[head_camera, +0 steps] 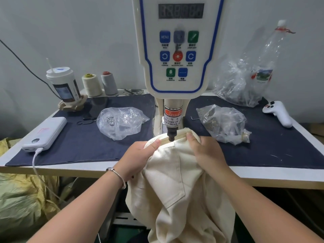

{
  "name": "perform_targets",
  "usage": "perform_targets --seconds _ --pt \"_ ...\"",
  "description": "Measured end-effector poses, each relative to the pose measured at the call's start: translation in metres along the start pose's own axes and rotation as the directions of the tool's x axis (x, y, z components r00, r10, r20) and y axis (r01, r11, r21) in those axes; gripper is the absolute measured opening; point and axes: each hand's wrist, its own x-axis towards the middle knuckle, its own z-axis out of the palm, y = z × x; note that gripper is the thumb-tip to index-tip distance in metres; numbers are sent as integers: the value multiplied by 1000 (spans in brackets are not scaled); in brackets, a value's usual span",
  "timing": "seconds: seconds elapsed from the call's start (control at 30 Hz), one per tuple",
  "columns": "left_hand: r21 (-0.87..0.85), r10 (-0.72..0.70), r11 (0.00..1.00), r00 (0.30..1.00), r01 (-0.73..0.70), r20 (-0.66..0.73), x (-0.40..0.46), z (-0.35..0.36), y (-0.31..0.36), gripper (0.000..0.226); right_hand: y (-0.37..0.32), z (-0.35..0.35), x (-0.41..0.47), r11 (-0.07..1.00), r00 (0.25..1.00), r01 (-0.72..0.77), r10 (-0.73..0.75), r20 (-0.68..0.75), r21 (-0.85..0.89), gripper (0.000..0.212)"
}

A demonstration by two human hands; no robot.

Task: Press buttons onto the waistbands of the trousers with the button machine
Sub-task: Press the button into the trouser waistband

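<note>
Cream trousers (177, 181) hang over the table's front edge, with their waistband (180, 135) lying under the black punch (171, 135) of the white button machine (177, 50). The punch tip touches the waistband. My left hand (138, 155) grips the waistband just left of the punch, thumb on top. My right hand (205, 153) grips the fabric just right of the punch, thumb pointing at it. No button can be seen under the punch.
On the dark blue mat (87, 137) lie a clear bag of silver buttons (121, 121) at the left and a bag of dark parts (222, 123) at the right. A power bank (45, 134), cup (63, 85), thread cones (100, 84), white controller (278, 113) and scissors (85, 120) surround them.
</note>
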Motion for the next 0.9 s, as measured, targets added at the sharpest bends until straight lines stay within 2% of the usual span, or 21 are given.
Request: perform_targets --seconds 0.1,0.27,0.47,0.77,0.9 --pt "56 18 998 999 -17 -30 1 0 -4 61 -2 2 -1 998 1000 -4 5 9 -63 58" --pt "228 78 972 994 -61 -70 3 0 -3 51 2 4 -3 982 999 29 -35 -28 -187 58" --pt "304 107 949 992 -84 -60 2 -2 -2 65 6 12 -7 933 988 64 -109 -110 -354 55" --pt "323 171 936 982 -138 -78 1 -1 -6 70 8 12 -5 943 991 56 -94 -99 -327 53" --pt "337 177 930 982 -146 -63 1 -1 -8 62 4 12 -8 928 993 36 -76 -94 -370 50"
